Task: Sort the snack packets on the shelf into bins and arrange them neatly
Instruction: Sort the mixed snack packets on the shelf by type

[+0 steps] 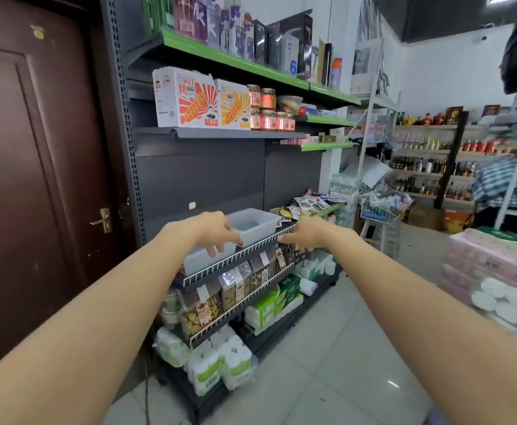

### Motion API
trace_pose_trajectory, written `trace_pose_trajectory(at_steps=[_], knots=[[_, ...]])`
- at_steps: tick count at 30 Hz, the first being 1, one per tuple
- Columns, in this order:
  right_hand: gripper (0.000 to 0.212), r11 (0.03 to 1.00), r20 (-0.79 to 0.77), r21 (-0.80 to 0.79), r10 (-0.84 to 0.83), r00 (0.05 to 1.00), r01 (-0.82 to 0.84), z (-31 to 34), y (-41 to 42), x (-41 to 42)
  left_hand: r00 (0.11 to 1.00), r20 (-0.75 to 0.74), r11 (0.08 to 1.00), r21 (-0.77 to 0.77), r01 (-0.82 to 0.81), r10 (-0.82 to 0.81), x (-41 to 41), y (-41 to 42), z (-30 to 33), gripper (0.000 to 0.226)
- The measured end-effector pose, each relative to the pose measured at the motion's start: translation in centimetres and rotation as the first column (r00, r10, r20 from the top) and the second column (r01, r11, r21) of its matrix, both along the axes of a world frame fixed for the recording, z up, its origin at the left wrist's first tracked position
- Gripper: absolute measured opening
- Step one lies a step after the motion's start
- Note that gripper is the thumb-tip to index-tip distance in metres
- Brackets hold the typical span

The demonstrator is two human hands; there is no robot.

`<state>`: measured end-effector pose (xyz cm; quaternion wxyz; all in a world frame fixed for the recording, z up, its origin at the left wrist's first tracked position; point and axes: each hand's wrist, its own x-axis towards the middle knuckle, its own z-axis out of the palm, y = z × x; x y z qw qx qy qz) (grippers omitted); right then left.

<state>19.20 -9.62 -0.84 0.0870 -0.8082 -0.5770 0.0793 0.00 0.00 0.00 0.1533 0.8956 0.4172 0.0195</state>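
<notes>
Two translucent grey bins stand side by side on the dark shelf (285,230) behind its white wire front rail. My left hand (211,233) is over the seam between them. Its fingers hang curled over the near bin (199,260) and a fingertip pinches the near left corner of the far bin (255,222), which looks empty. My right hand (303,236) sits on the wire rail just right of the far bin, thumb pointing at it, fingers curled over the rail. A loose heap of snack packets (308,204) lies further right on the same shelf.
Below are racks of boxed snacks (235,289), tissue packs (274,305) and paper rolls (220,363). Cartons and jars (263,110) fill the shelf above. A brown door (27,179) is at left, stacked tissue packs (496,271) at right, and a wire basket (383,207) beyond.
</notes>
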Motion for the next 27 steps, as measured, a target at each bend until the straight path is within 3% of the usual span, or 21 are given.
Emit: trace_pose_trajectory(at_steps=[3, 8, 13, 27], knots=[[0.042, 0.991, -0.079, -0.119, -0.065, 0.995, 0.055, -2.1, 0.5, 1.8, 0.999, -0.004, 0.993, -0.114, 0.041, -0.042, 2.1, 1.0, -1.9, 0.019], [0.063, 0.969, -0.16, -0.221, -0.142, 0.977, 0.105, -5.0, 2.7, 6.6, 0.998, -0.006, 0.969, -0.238, 0.063, -0.066, 7.3, 4.1, -5.2, 0.022], [0.063, 0.94, -0.299, -0.326, -0.203, 0.932, 0.1, -6.3, 6.3, 12.8, 0.997, -0.032, 0.958, -0.28, 0.059, -0.07, 14.7, 8.3, -6.9, 0.024], [0.064, 0.977, -0.192, -0.187, -0.138, 0.972, 0.102, -10.8, 19.9, 29.4, 0.986, 0.058, 0.937, -0.306, 0.168, -0.157, 31.9, 20.6, -10.2, 0.019]])
